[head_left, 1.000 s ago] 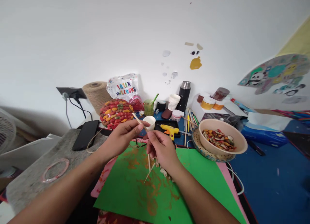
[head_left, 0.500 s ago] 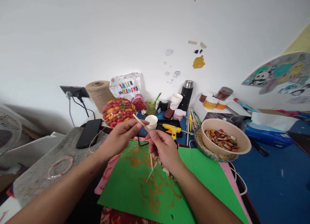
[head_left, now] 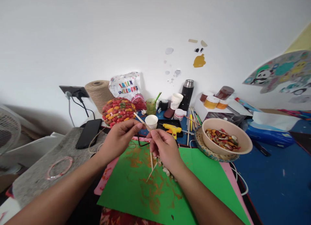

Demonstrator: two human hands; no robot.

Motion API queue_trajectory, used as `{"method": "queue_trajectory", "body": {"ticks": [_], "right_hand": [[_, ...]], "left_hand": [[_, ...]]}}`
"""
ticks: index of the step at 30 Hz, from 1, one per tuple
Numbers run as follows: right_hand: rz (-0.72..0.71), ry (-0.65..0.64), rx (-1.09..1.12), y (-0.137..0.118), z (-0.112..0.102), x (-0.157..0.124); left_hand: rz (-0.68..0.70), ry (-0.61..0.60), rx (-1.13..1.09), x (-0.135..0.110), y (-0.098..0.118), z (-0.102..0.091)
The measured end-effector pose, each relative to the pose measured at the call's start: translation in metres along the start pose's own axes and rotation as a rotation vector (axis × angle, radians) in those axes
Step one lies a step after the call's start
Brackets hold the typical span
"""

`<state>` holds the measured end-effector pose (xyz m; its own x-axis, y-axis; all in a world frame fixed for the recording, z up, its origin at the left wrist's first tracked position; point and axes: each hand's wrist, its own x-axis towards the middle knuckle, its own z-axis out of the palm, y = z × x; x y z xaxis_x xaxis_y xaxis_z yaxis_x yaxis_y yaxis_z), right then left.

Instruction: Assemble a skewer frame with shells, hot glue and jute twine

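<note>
My left hand [head_left: 120, 139] pinches the upper part of a thin wooden stick [head_left: 139, 118], which slants up to the left above the table. My right hand [head_left: 164, 148] is closed around the lower sticks [head_left: 151, 160], whose ends hang down over the green sheet [head_left: 155, 189]. The two hands meet over the sheet's far edge. Small pale shell-like pieces [head_left: 166, 171] lie under my right wrist. A white paper cup [head_left: 151, 121] stands just behind the fingers.
A yellow glue gun [head_left: 173, 129] lies on a black tray. A beige bowl of coloured pieces [head_left: 224, 139] stands at the right. A twine spool [head_left: 100, 93], balloon bag [head_left: 125, 86], black flask [head_left: 188, 94], jars [head_left: 211, 102] and phone [head_left: 88, 133] line the back and left.
The view has shifted slightly. My hands have drawn a little closer together around the sticks; the left hand's stick end sits lower and nearer the cup.
</note>
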<state>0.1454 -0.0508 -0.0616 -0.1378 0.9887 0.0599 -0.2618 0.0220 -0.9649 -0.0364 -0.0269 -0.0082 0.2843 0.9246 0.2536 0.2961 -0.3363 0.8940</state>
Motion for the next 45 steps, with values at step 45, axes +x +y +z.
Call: {"method": "queue_trajectory", "body": {"ticks": [45], "right_hand": [[0.162, -0.179, 0.152, 0.003, 0.003, -0.003]], "left_hand": [[-0.176, 0.02, -0.53, -0.001, -0.016, 0.014]]}}
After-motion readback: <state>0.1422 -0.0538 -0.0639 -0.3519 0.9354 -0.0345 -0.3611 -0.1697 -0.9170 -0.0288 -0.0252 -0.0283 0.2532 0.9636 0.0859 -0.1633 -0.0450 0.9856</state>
